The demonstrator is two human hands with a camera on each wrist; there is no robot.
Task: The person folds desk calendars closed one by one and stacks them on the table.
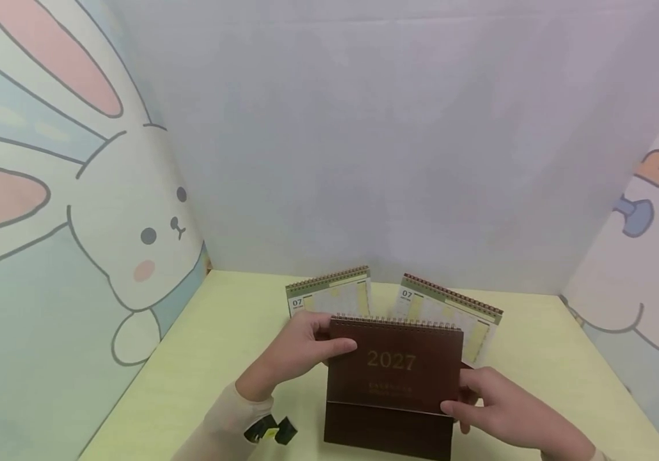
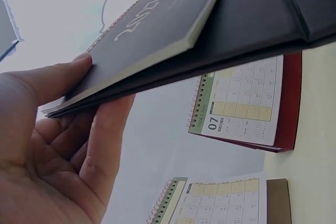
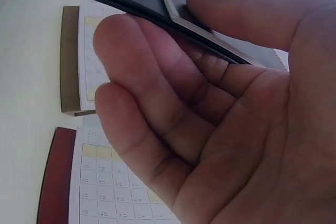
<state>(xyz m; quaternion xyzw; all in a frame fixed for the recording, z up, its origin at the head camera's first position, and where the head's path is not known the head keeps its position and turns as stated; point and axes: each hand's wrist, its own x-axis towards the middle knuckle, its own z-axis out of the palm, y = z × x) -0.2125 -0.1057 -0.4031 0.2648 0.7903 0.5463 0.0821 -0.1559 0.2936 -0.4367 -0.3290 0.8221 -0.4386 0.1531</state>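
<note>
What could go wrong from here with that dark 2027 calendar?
It might slip, since the left hand and right hand grip the dark calendar only near its sides.

It could bump the brown-based calendar or the red-based calendar standing behind it, though the gap is hard to judge.

The left hand (image 1: pixel 306 346) is gripping high while the right hand (image 1: pixel 499 403) is gripping low.
Extending from a sleeved forearm (image 1: pixel 217 422), the left is pointing its thumb (image 2: pixel 63 74) inward, its fingers (image 2: pixel 107 140) bending behind; opposite, the right is angling from its own side, its thumb (image 3: pixel 241 19) lying almost straight and its fingers (image 3: pixel 134 129) curling.
</note>
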